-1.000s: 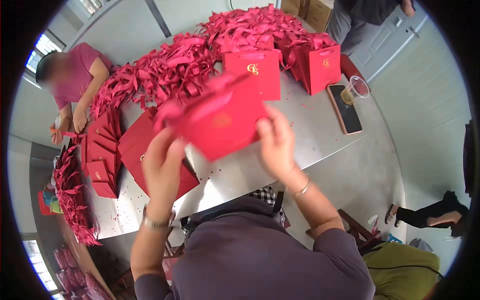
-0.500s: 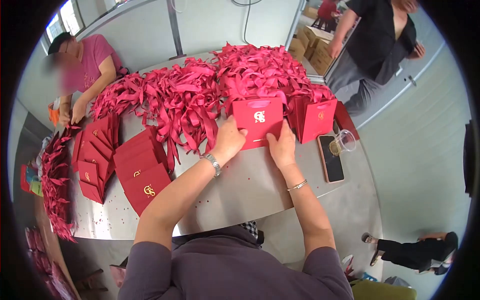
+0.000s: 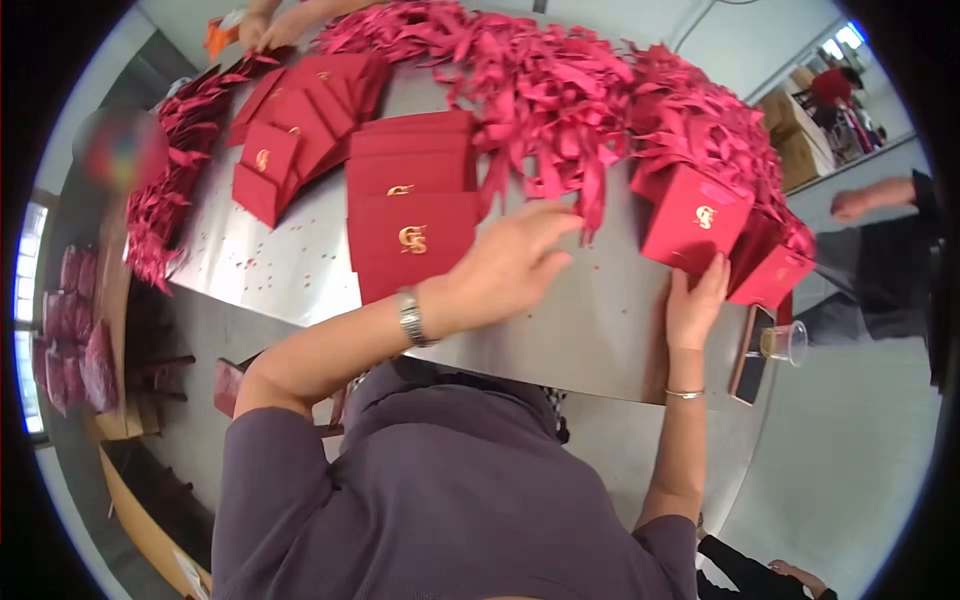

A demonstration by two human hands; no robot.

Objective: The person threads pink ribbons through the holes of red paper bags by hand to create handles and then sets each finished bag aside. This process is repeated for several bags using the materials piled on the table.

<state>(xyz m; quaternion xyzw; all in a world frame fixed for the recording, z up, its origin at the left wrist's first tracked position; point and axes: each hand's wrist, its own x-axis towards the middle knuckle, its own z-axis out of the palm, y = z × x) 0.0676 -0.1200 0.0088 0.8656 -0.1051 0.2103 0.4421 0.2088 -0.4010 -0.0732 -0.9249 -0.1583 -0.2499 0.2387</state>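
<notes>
My left hand [image 3: 515, 262] hovers over the steel table with fingers stretched out and nothing in it, just right of a fanned stack of flat red paper bags [image 3: 412, 215] with gold logos. At the right, my right hand [image 3: 697, 308] touches the lower edge of a red gift bag [image 3: 697, 218] with a gold logo and a pink ribbon handle. Its fingers lie extended against the bag rather than wrapped round it. Behind and right of that bag are more red gift bags [image 3: 772, 272], partly hidden.
Heaps of red ribbon [image 3: 560, 100] cover the table's far side. Another fan of red bags [image 3: 310, 120] lies left. A phone [image 3: 750, 360] and a clear cup [image 3: 786, 343] are at the right edge. A co-worker's hands [image 3: 270, 28] work at the far left.
My left hand has let go of the gift bag and moved left toward the flat stack. My right hand stays at the bag, now beside the other gift bags. The view has turned left.
</notes>
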